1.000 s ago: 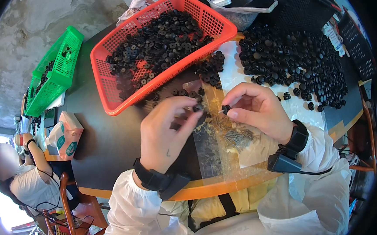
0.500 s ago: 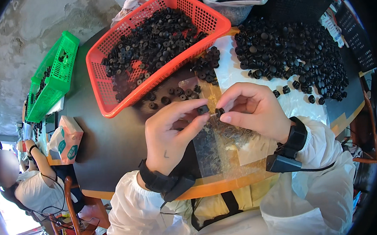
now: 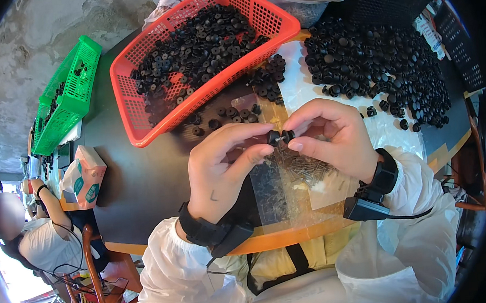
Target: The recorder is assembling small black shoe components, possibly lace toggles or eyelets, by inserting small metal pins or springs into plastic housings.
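Above the table's near middle, my left hand [image 3: 217, 167] pinches a small black cylindrical part [image 3: 272, 137] between thumb and fingers. Facing it, my right hand [image 3: 337, 140] grips a black round cap [image 3: 290, 134]. A thin metal screw [image 3: 280, 139] spans the small gap between the two pieces; which piece carries it I cannot tell. Below my fingers lies a heap of loose screws [image 3: 307, 168], partly hidden by my right hand. Several black round parts [image 3: 232, 113] are scattered just beyond my left hand.
A red basket [image 3: 165, 123] of black parts stands at the far side. Many black caps [image 3: 372, 63] are piled at the far right on white sheeting [image 3: 294, 83]. To the left are a tissue pack [image 3: 90, 176], a green basket [image 3: 63, 122] and another person [image 3: 46, 244].
The two black pieces have come closer together. My right hand has turned slightly, and the screw now reaches between them.
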The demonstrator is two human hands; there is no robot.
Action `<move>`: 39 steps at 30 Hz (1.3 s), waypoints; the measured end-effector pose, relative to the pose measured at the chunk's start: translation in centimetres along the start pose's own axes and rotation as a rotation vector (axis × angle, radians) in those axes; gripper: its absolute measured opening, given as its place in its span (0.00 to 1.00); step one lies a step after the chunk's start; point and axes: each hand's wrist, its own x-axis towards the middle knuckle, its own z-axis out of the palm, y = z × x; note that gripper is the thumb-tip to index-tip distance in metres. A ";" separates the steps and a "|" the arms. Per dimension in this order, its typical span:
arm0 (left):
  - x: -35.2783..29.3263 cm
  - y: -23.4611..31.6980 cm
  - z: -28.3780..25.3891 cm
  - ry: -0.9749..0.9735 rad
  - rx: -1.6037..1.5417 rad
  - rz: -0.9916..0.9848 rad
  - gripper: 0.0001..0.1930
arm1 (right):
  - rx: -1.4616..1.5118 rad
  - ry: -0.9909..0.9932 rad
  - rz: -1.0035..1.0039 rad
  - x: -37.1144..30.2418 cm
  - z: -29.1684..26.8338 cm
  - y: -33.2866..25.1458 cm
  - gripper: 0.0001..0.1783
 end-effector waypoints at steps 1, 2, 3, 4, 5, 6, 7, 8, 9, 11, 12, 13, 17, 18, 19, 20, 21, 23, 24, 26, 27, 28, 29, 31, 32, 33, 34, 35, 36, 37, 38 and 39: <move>-0.1 0.1 0.1 -0.004 -0.126 -0.112 0.13 | -0.043 0.039 -0.091 0.1 0.1 0.0 0.13; 0.0 0.3 0.1 -0.005 -0.125 -0.113 0.13 | -0.086 0.079 -0.182 0.1 0.1 0.1 0.14; 0.0 0.5 0.1 0.002 -0.206 -0.156 0.13 | -0.086 0.081 -0.182 0.2 -0.1 0.1 0.14; 0.1 0.7 0.1 0.009 -0.286 -0.199 0.13 | -0.172 0.089 -0.245 0.3 -0.2 0.1 0.14; 0.1 0.6 0.0 0.007 -0.285 -0.200 0.13 | -0.258 0.097 -0.308 0.4 -0.4 0.2 0.14; 0.0 0.5 -0.1 0.000 -0.291 -0.183 0.14 | -0.259 0.100 -0.308 0.3 -0.3 0.1 0.14; 0.0 0.3 -0.1 -0.007 -0.296 -0.165 0.14 | -0.307 0.092 -0.313 0.3 -0.3 0.0 0.14; 0.0 0.2 -0.1 -0.009 -0.296 -0.166 0.14 | -0.356 0.083 -0.318 0.2 -0.2 -0.2 0.14; 0.0 0.1 0.0 -0.020 -0.274 -0.135 0.14 | -0.356 0.085 -0.317 0.2 -0.1 -0.3 0.14; 0.0 0.1 0.0 -0.033 -0.254 -0.104 0.15 | -0.484 0.085 -0.344 0.1 0.0 -0.6 0.14; 0.0 0.1 -0.1 -0.048 -0.245 -0.130 0.15 | -0.483 0.085 -0.344 0.1 0.0 -0.5 0.14; -0.1 0.1 -0.2 -0.063 -0.237 -0.155 0.15 | -0.491 0.090 -0.352 0.1 0.0 -0.5 0.14; -0.1 -0.1 0.1 -0.025 -0.210 -0.112 0.13 | -0.492 0.103 -0.357 0.2 0.1 -0.4 0.14; -0.1 -0.1 0.1 -0.027 -0.208 -0.107 0.13 | -0.492 0.103 -0.357 0.2 0.1 -0.4 0.14; -0.1 -0.1 0.1 -0.029 -0.207 -0.102 0.13 | -0.489 0.106 -0.355 0.2 0.1 -0.3 0.14; -0.1 -0.1 0.1 -0.029 -0.207 -0.102 0.13 | -0.487 0.109 -0.353 0.2 0.1 -0.2 0.14; -0.1 0.0 0.1 -0.034 -0.206 -0.110 0.13 | -0.487 0.111 -0.351 0.2 0.1 -0.2 0.14; -0.1 0.0 0.1 -0.042 -0.205 -0.119 0.13 | -0.497 0.096 -0.353 0.2 0.0 -0.3 0.14; -0.2 0.1 0.2 -0.033 -0.189 -0.121 0.13 | -0.497 0.099 -0.351 0.1 0.0 -0.4 0.14; -0.2 0.1 0.2 -0.026 -0.174 -0.125 0.13 | -0.443 0.075 -0.272 0.0 0.1 -0.6 0.16; -0.2 0.0 0.2 -0.027 -0.167 -0.117 0.13 | -0.443 0.077 -0.270 0.0 0.2 -0.5 0.16; -0.2 0.0 0.3 -0.028 -0.160 -0.109 0.13 | -0.364 0.100 -0.241 0.0 0.4 -0.5 0.16; -0.1 0.0 0.3 -0.031 -0.161 -0.110 0.13 | -0.285 0.122 -0.212 -0.1 0.4 -0.4 0.16; -0.2 0.0 0.4 -0.042 -0.303 -0.195 0.14 | -0.346 0.098 -0.222 0.0 0.2 -0.6 0.16; -0.2 0.1 0.5 -0.043 -0.303 -0.196 0.14 | -0.409 0.073 -0.233 0.0 0.1 -0.7 0.16; -0.2 0.0 0.6 -0.027 -0.304 -0.195 0.13 | -0.409 0.074 -0.233 0.0 0.1 -0.6 0.16; -0.2 0.0 0.7 -0.010 -0.305 -0.193 0.13 | -0.402 0.082 -0.257 0.0 0.1 -0.5 0.16; -0.2 0.0 0.7 -0.010 -0.304 -0.193 0.13 | -0.395 0.090 -0.281 0.1 0.0 -0.5 0.16; -0.2 -0.1 0.7 -0.008 -0.312 -0.188 0.13 | -0.395 0.090 -0.282 0.1 0.0 -0.4 0.16; -0.2 -0.1 0.7 -0.005 -0.319 -0.182 0.12 | -0.390 0.075 -0.292 0.1 -0.1 -0.4 0.16; -0.2 -0.1 0.7 -0.004 -0.318 -0.182 0.12 | -0.386 0.059 -0.303 0.1 -0.2 -0.4 0.17; -0.2 -0.1 0.7 0.003 -0.305 -0.192 0.12 | -0.387 0.061 -0.303 0.1 -0.1 -0.3 0.17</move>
